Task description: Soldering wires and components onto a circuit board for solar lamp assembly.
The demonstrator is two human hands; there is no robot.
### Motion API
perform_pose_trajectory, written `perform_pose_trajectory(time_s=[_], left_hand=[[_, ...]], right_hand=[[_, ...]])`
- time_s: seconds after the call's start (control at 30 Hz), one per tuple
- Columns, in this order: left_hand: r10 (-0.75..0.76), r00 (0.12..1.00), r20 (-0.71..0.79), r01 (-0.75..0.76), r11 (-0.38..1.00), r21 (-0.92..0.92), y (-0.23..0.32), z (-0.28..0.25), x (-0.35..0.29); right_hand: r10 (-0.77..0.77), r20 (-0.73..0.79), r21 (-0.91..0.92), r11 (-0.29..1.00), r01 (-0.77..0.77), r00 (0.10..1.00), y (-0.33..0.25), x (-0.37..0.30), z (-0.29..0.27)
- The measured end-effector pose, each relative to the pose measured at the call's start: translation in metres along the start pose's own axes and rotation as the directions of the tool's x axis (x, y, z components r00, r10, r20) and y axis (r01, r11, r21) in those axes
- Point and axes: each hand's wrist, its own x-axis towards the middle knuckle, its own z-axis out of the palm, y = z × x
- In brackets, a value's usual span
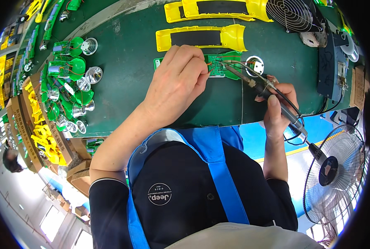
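Observation:
A green circuit board [217,66] lies in a green lamp housing [231,71] on the green bench. My left hand [181,68] is over the housing's left part, with its fingers pinched and thin red wire [210,64] showing at the fingertips. In my right hand [278,110] is a soldering iron [272,97] with a thin metal feed tube [257,74] along it. Its tip touches or hovers just over the board; which, I cannot tell. Just right of the housing, a round reflector [255,65] with a white back is joined by wires.
Yellow housing shells [234,37] lie beyond the board. Green housings with reflectors [71,68] crowd the left side. At right stand a blue-grey box [332,68] with a solder spool [350,47], a square fan [293,14] and a larger fan [334,174]. Yellow parts [44,133] fill a carton.

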Motion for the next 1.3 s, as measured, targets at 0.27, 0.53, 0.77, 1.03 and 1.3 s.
perform_pose_trajectory(time_s=[0.27, 0.53, 0.77, 1.03, 1.3], left_hand=[[-0.006, 1.0, -0.021, 0.006, 1.0, 0.004, 0.001, 0.0, 0.0], [-0.007, 0.998, 0.056, 0.007, 1.0, -0.008, 0.0, -0.02, -0.009], [0.184, 0.972, 0.149, -0.187, 0.982, 0.008, 0.024, -0.001, 0.025], [-0.077, 0.992, 0.1, 0.113, 0.897, -0.427, 0.009, -0.026, 0.009], [-0.409, 0.897, 0.168, 0.394, 0.564, -0.726, -0.009, -0.022, 0.003]], right_hand=[[0.049, -0.003, 0.017, 0.999, -0.049, 0.999, -0.002, 0.0, -0.001], [-0.088, -0.124, 0.029, 0.995, 0.092, 0.988, -0.006, 0.003, -0.02], [-0.336, 0.067, -0.034, 0.94, 0.338, 0.94, -0.006, 0.043, -0.003], [-0.571, 0.369, -0.081, 0.766, 0.638, 0.733, 0.002, 0.084, 0.031], [-0.468, 0.472, -0.252, 0.74, 0.623, 0.747, 0.015, 0.066, 0.012]])
